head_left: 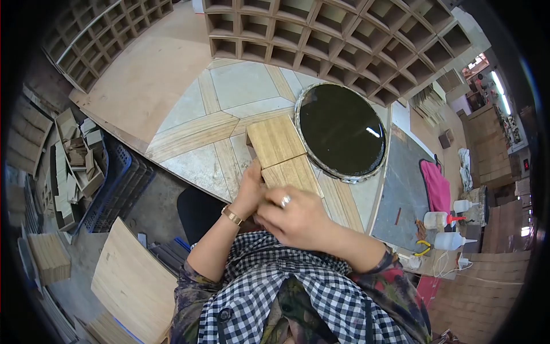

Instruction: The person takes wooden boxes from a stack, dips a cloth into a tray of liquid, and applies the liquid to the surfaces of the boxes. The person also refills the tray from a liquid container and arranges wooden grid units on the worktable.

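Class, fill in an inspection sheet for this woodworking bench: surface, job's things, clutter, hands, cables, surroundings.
Surface: patterned worktop with inlaid wood strips.
Job's things: two wooden panels held edge to edge.
Clutter: round dark disc; glue bottles; pink cloth.
Hands: left hand grips the panels' left edge; right hand, ringed, rests on the near panel.
Cables: white cable at bench edge.
Surroundings: wooden grid racks; crate of offcuts.
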